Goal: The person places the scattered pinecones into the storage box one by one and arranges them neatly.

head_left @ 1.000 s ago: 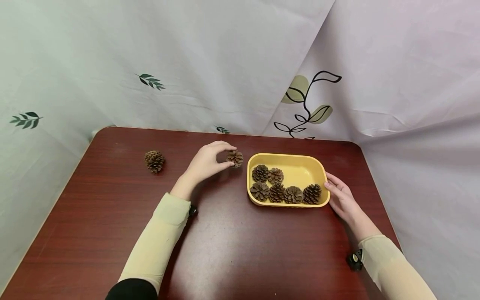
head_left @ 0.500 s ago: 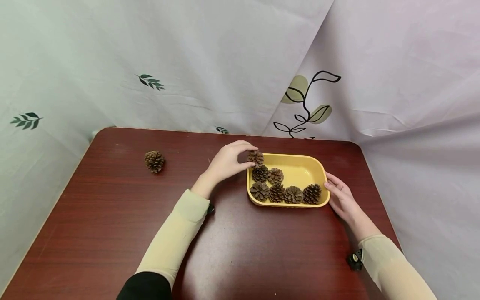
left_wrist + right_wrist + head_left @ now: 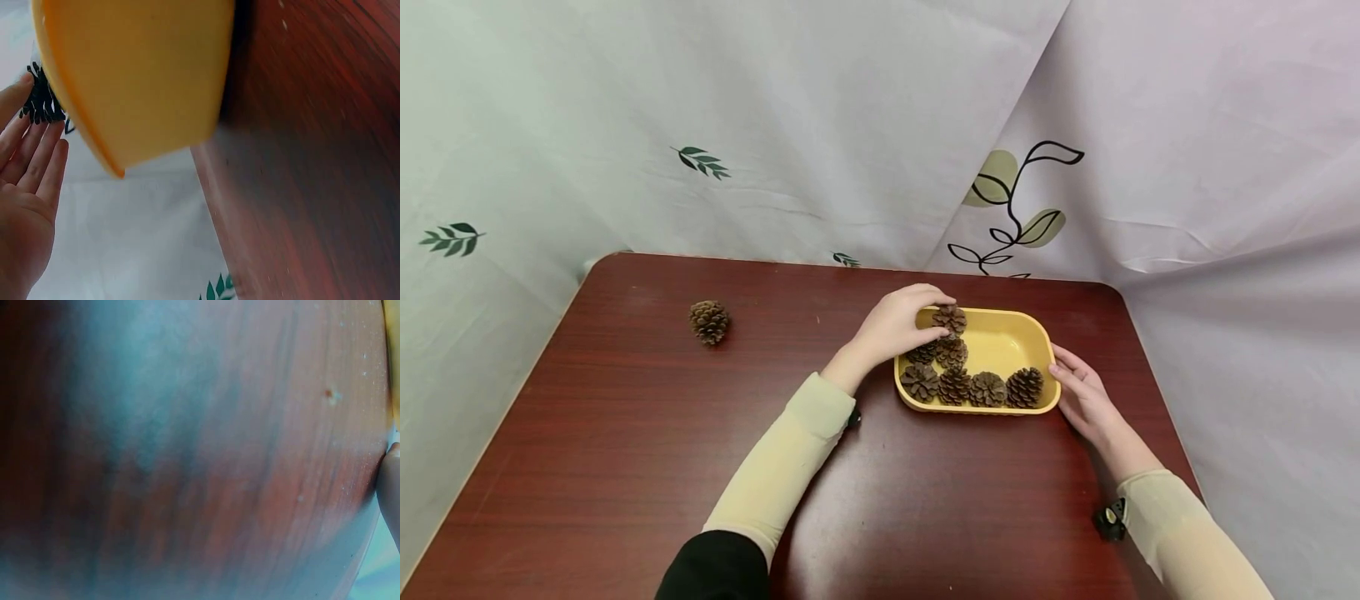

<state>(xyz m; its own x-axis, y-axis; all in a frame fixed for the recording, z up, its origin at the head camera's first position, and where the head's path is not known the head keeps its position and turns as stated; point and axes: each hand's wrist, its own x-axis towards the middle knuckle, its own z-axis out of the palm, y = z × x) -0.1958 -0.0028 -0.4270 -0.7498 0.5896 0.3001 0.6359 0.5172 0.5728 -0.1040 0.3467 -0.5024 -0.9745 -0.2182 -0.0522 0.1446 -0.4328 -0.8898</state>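
Note:
My left hand point(image 3: 898, 323) pinches a brown pine cone point(image 3: 951, 320) between thumb and fingers, over the far left part of a yellow plastic container point(image 3: 1003, 343). Several other pine cones point(image 3: 987, 389) sit inside, along the near side and at the left; my hand partly covers one. In the left wrist view, the held pine cone point(image 3: 45, 94) shows dark at the fingertips, beyond the container's wall point(image 3: 144, 75). At the container's right end my right hand point(image 3: 1086, 398) holds the rim, thumb on top and fingers against the outside. Only a fingertip point(image 3: 390, 481) shows in the right wrist view.
One more pine cone point(image 3: 709, 322) lies by itself at the back left of the dark red wooden table point(image 3: 625, 433). A pale curtain with leaf prints point(image 3: 820, 142) hangs behind the table's back edge and down its sides.
My left hand has carried the pine cone rightward, from left of the container, across its left rim, to above its inside. The right hand and the container have stayed in place.

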